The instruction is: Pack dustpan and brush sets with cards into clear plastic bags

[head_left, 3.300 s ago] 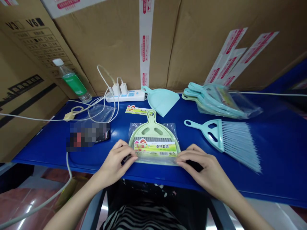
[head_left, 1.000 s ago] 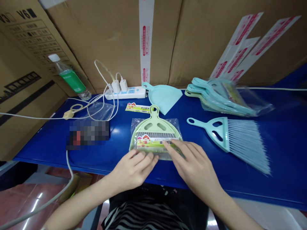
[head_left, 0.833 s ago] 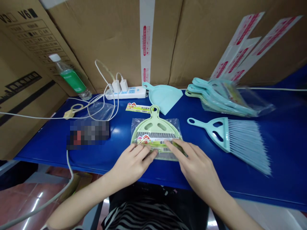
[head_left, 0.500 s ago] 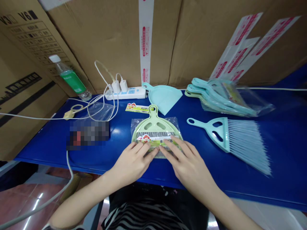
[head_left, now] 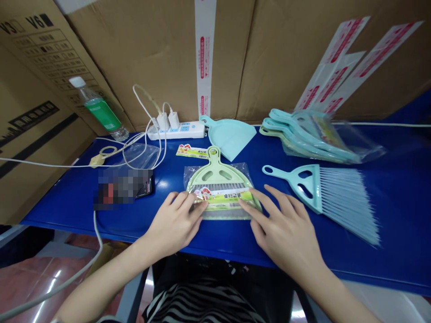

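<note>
A pale green dustpan and brush set (head_left: pixel 219 176) lies in a clear bag on the blue table, handles pointing away from me. Across its lower part sits a printed card label (head_left: pixel 224 196) with red mushrooms. My left hand (head_left: pixel 178 224) rests at the label's left end, fingers bent and apart, fingertips touching the bag. On the other side, my right hand (head_left: pixel 284 224) has its fingers spread, with the index fingertip on the label and others near the bag's right edge. Neither hand is closed around the set.
To the right lies a loose blue brush (head_left: pixel 308 184); behind it, several bagged sets (head_left: pixel 303 134) are stacked. A blue dustpan (head_left: pixel 230 134), another label (head_left: pixel 190 151), a power strip (head_left: pixel 188 130) with cables and a bottle (head_left: pixel 103 114) stand near the cardboard boxes (head_left: pixel 151 54).
My hands have slid apart from the label's middle toward its two ends, uncovering its print. The bagged set has shifted very slightly.
</note>
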A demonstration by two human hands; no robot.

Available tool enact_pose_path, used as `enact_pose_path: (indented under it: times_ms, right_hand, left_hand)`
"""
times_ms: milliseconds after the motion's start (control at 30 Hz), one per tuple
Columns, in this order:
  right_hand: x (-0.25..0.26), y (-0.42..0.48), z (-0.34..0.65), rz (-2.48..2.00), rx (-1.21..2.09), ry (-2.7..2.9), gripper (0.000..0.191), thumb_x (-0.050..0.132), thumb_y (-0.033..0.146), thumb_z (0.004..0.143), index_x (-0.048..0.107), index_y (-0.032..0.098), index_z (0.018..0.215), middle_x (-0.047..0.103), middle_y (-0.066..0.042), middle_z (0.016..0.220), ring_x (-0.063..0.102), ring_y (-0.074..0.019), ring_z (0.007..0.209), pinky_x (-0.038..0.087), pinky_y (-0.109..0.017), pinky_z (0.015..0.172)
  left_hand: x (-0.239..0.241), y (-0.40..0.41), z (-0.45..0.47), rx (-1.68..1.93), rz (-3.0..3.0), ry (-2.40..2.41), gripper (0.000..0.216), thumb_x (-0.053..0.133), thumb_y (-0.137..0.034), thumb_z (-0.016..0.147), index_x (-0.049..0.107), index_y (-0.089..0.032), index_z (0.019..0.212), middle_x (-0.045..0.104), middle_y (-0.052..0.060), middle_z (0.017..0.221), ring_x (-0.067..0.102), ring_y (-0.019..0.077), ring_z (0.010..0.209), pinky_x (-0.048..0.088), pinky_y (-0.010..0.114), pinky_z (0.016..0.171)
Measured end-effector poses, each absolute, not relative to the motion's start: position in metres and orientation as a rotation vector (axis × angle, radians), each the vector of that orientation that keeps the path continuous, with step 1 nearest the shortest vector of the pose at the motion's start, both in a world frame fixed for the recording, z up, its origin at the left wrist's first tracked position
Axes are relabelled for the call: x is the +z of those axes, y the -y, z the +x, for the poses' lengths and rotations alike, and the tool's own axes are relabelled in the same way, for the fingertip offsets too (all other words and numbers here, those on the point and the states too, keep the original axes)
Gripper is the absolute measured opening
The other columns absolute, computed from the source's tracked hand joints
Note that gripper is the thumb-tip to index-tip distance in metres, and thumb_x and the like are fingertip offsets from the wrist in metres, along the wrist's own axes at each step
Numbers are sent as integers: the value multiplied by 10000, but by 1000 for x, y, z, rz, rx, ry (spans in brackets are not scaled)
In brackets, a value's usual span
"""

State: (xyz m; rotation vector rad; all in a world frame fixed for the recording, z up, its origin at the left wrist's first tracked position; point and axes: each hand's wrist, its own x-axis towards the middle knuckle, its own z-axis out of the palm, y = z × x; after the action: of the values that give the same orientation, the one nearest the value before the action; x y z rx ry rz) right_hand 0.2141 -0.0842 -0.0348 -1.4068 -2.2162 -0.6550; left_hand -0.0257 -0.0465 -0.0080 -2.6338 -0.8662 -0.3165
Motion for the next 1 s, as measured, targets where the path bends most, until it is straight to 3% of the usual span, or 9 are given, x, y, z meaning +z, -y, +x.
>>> enact_pose_path:
  times_ms: [133,300,433,800,1000]
  right_hand:
    - [-35,85,218,-1433,-631,2159,290,521,129,844,772,208,968,716,-127,1077,599,-318,1063,478,-447,807]
    - [-35,84,222,-1421,-658,2103,231,541,194,893,770,212,873,739,-76,825,652,-264,899,464,-403,796]
    - [-34,82,224,-1410,-689,2101,233,550,222,924,761,219,825,754,-40,769,672,-241,842,446,-384,784]
    - [-32,84,220,-1368,-675,2080,246,560,207,930,724,218,747,747,-15,709,669,-215,769,412,-361,732]
    - [-29,80,219,-1307,-530,2066,297,523,193,928,544,218,633,628,7,576,600,-169,621,400,-326,665]
  left_hand:
    - [-5,46,-36,-362,-2648,953,269,520,-195,890,695,-205,1095,611,101,932,530,248,857,412,353,704]
    - [-5,43,-47,-465,-2598,1035,242,525,-203,892,747,-258,969,574,75,869,512,228,816,391,333,669]
    - [-8,41,-48,-564,-2583,1065,222,526,-218,904,747,-240,892,571,54,810,518,188,742,389,300,625]
    - [-19,36,-41,-576,-2628,1181,234,445,-175,932,561,-198,730,616,7,717,553,153,654,450,271,616]
    - [-10,31,-42,-589,-2823,1422,171,415,-179,906,492,-205,756,572,-14,719,548,127,586,402,235,547]
